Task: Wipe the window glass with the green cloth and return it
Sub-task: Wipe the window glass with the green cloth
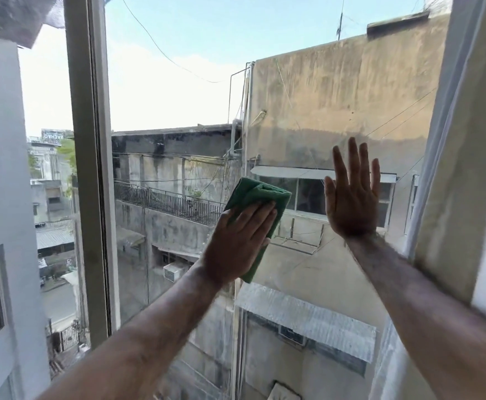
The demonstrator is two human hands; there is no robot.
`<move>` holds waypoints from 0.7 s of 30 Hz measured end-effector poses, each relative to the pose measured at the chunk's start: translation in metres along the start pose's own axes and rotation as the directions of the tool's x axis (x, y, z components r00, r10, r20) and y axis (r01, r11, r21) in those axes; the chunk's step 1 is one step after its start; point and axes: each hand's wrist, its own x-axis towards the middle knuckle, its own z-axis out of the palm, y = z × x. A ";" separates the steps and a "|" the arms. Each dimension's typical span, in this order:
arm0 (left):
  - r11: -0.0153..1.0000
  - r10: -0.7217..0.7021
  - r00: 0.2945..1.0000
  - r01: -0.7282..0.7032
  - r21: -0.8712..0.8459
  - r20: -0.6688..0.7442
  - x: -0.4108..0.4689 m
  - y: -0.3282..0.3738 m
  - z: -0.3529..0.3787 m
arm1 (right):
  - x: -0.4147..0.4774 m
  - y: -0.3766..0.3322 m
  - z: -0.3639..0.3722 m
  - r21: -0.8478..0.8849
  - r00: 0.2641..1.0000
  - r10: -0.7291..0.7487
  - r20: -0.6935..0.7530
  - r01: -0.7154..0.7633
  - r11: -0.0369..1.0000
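Note:
A folded green cloth (257, 194) lies flat against the window glass (178, 90) near the middle of the pane. My left hand (240, 241) presses on the cloth with its palm and straight fingers, covering the cloth's lower half. My right hand (351, 194) rests flat on the glass to the right of the cloth, fingers spread and pointing up, holding nothing. The two hands are a short gap apart.
A vertical window frame bar (91, 168) bounds the pane on the left. A white wall edge and frame (449, 168) close it on the right, close to my right forearm. Through the glass I see concrete buildings, a railed balcony and wires.

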 end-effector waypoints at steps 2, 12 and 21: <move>0.999 -0.004 0.998 0.001 -0.051 -0.064 0.021 -0.008 -0.013 | 0.002 0.002 -0.001 0.001 1.000 -0.002 0.009 0.002 1.000; 0.929 -0.365 0.931 0.366 -0.046 0.025 0.070 -0.037 -0.031 | 0.001 0.004 0.002 0.014 1.000 -0.010 0.017 0.010 1.000; 0.857 -0.415 0.876 0.467 -0.219 0.243 0.077 -0.027 -0.054 | 0.003 -0.008 -0.004 0.074 0.996 0.056 0.071 -0.062 0.995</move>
